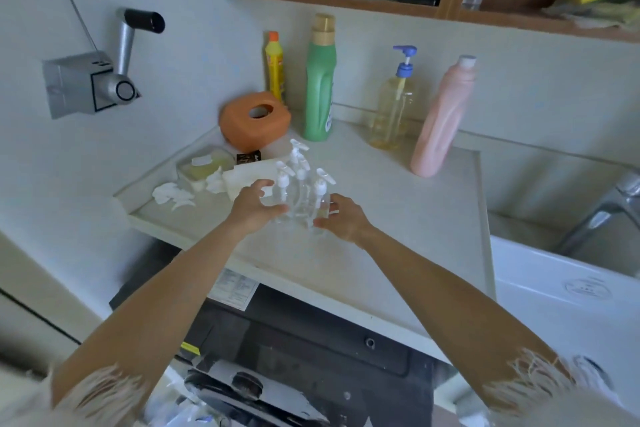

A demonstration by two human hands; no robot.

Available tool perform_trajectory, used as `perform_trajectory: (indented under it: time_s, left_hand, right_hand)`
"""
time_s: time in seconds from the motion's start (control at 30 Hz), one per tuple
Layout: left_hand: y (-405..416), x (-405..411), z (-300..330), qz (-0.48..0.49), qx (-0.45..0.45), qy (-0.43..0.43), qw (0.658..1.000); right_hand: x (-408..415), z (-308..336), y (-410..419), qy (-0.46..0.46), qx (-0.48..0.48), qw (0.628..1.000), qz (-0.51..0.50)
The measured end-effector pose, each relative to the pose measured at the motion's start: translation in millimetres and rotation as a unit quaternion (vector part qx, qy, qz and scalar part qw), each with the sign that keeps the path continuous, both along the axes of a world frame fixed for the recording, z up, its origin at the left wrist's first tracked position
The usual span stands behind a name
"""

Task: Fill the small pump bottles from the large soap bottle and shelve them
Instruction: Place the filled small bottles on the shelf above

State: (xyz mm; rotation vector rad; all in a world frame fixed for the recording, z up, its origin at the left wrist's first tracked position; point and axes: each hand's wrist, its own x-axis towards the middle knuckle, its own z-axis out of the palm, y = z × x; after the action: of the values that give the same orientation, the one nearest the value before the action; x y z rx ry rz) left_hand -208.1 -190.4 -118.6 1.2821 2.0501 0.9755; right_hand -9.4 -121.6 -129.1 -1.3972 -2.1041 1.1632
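Note:
Several small clear pump bottles point(299, 196) with white pump heads stand bunched together on the pale counter point(398, 218). My left hand point(252, 204) grips the cluster from its left side, fingers curled round the nearest bottle. My right hand point(341, 217) grips it from the right. The large soap bottle point(394, 114), clear with yellowish liquid low in it and a blue pump, stands further back to the right, apart from both hands. A wooden wall shelf point(346, 0) hangs above, stuffed with cloths and bottles.
Behind the cluster stand an orange tissue box point(256, 121), a yellow bottle point(275, 66), a tall green bottle point(320, 87) and a pink bottle point(441, 121). A lidded tub point(204, 163) and crumpled tissues point(173, 196) lie left. A sink tap point(609, 208) is at right.

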Motion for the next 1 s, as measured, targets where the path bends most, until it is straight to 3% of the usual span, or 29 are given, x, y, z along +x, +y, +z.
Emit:
perform_trajectory:
  time_s: [0.37,0.63,0.77,1.0]
  left_hand:
    - [-20,36,21,0.001,0.068,0.095,0.993]
    - [12,153,147,-0.097,0.228,0.061,0.967]
    - [59,210,224,-0.1,0.283,0.058,0.952]
    - [157,284,331,-0.051,0.315,0.148,0.936]
  right_hand:
    - [41,23,-12,-0.017,0.056,0.994,0.088]
    - [151,170,17,0.101,0.166,0.975,0.102]
    - [202,251,62,0.104,0.259,0.956,0.093]
    - [239,358,158,0.103,0.317,0.941,0.065]
